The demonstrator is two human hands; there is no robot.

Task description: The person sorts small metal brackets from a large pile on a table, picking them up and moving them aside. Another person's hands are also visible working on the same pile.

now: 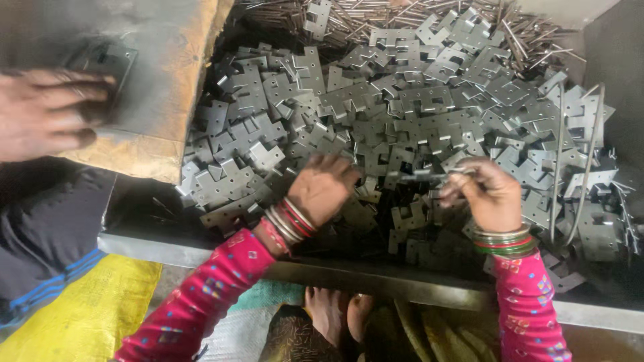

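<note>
Two hands worked a bin [376, 278] heaped with grey stamped metal plates [416, 100]. The left hand [323, 186] pressed into the heap, its grip hidden. The right hand [486, 191] pinched a thin rod [419, 177] threaded with a plate. Loose rods [376, 13] lay at 12 o'clock, bent wires [577, 167] at 3 o'clock. At 9 o'clock another person's hand [43, 114] rested on a worn board [168, 74]. A yellow sack [87, 315] lay at 7 o'clock, beside the bin's near edge.
</note>
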